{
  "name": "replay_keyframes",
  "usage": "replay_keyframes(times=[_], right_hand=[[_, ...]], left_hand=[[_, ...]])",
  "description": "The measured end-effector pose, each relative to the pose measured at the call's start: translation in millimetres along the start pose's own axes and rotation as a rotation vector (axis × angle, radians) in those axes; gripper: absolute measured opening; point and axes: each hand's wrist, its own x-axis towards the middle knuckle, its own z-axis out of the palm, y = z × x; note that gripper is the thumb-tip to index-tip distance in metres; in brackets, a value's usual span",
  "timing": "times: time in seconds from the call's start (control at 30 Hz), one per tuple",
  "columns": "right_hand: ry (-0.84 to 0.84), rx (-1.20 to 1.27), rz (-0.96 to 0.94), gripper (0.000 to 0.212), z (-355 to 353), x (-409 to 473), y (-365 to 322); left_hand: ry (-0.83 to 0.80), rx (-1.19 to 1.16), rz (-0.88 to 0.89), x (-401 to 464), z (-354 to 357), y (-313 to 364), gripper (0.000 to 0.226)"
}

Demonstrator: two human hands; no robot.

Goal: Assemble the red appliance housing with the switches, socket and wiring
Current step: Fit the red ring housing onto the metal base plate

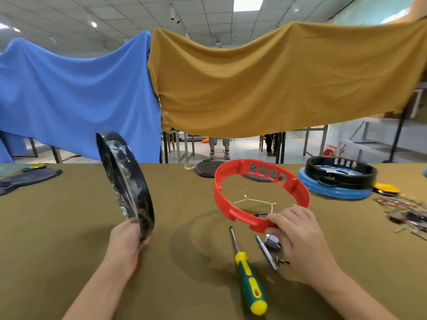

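Tabletop [69, 227]: red housing [261, 195] between fingers [280, 219]

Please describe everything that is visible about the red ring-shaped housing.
The red housing is an open ring that looks like moulded plastic, with notches along its rim and rectangular cut-outs in its far wall. It is tilted, and the right hand grips its near edge. Thin pale wires cross its inside, and a small dark part sits by the fingers. It is above the olive cloth table.
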Motion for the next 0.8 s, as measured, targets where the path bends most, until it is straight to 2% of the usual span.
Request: replay_keyframes(times=[0.1,0.17,0.2,0.27,0.33,0.5,0.6,0.8], right_hand=[[0.043,-0.065,0.027,0.006,-2,2,3],[0.040,-0.109,0.043,0.012,-4,2,6],[0.029,-0.127,0.043,0.017,-5,2,7],[0.005,-0.148,0.024,0.025,-6,2,8],[-0.024,-0.155,0.004,0.028,-5,2,9],[-0.062,-0.153,-0.015,0.028,-3,0,8],[-0.024,-0.087,0.026,0.024,-5,1,5],[-0.021,-0.057,0.093,0.026,-11,2,6]], left_hand=[[0.112,0.173,0.102,5,-3,-5,0.037],[0.221,0.265,0.162,5,-4,-7,0.042],[0.257,0.317,0.200,4,-4,-7,0.036],[0.265,0.395,0.212,2,-3,-5,0.025],[0.251,0.427,0.195,4,-3,-6,0.028],[0.179,0.313,0.092,15,-8,-11,0.029],[0.113,0.105,-0.032,17,-7,-10,0.029],[-0.188,-0.323,-0.336,-7,5,5,0.020]])
